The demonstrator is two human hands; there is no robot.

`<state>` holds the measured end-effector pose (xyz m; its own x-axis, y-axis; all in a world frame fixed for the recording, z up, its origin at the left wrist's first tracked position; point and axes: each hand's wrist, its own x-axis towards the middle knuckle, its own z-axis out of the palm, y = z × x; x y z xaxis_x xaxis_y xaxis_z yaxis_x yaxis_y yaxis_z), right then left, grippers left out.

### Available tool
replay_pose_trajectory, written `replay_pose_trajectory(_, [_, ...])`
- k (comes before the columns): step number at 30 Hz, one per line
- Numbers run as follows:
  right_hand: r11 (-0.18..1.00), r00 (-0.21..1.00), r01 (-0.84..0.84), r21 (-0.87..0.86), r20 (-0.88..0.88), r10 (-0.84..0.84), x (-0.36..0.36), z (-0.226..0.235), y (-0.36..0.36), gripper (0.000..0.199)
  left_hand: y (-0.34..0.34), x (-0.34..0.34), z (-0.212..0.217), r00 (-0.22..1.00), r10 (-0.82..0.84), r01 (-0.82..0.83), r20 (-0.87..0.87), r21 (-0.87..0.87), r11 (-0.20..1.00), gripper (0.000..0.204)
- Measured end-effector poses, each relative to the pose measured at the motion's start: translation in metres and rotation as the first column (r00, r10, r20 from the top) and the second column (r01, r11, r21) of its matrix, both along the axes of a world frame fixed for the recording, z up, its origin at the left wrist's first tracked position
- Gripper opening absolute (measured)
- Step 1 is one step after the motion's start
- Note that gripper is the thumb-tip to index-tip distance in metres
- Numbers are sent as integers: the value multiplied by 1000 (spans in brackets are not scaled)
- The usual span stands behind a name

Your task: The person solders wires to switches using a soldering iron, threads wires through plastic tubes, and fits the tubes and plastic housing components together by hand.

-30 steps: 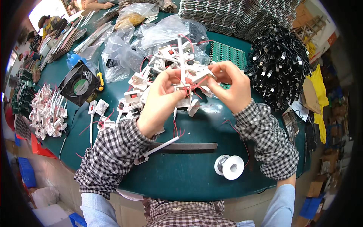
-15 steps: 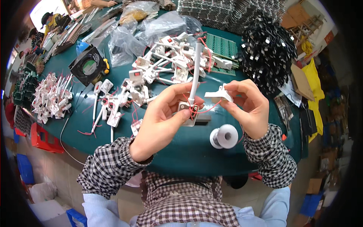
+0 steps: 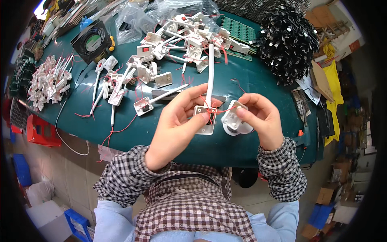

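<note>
My left hand [image 3: 173, 129] is closed on a white plastic switch housing [image 3: 204, 130], its thumb pressed over the open inner side. From the housing a white tube [image 3: 211, 74] rises upright, and thin red wires [image 3: 221, 111] loop out. Just to the right, my right hand [image 3: 266, 123] pinches a white plastic cover [image 3: 231, 117], its hollow inner face turned toward me. The two parts are apart, with a red wire stretching between them. Behind and below the cover, a wire spool [image 3: 230, 131] stands on the table, mostly hidden.
Similar white housings with tubes [image 3: 193, 52] are heaped at the far middle, and several lie on the left. A black fan [image 3: 92, 40] stands far left. Green circuit boards [image 3: 238, 30] and a pile of black cables [image 3: 286, 48] are far right. A dark bar [image 3: 165, 97] lies behind my left hand.
My right hand has turned the cover, so its hollow side now faces me, and it now overlaps the spool. My left hand keeps its hold on the housing. The whole view has shifted somewhat.
</note>
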<state>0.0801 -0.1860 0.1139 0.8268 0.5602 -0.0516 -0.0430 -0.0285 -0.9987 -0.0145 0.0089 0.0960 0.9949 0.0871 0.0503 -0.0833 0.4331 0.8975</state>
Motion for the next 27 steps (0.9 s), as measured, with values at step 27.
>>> replay_pose_trajectory(27, [987, 997, 56, -150, 59, -48, 90, -1, 76, 26, 5, 10, -63, 997, -60, 54, -42, -134, 990, 43])
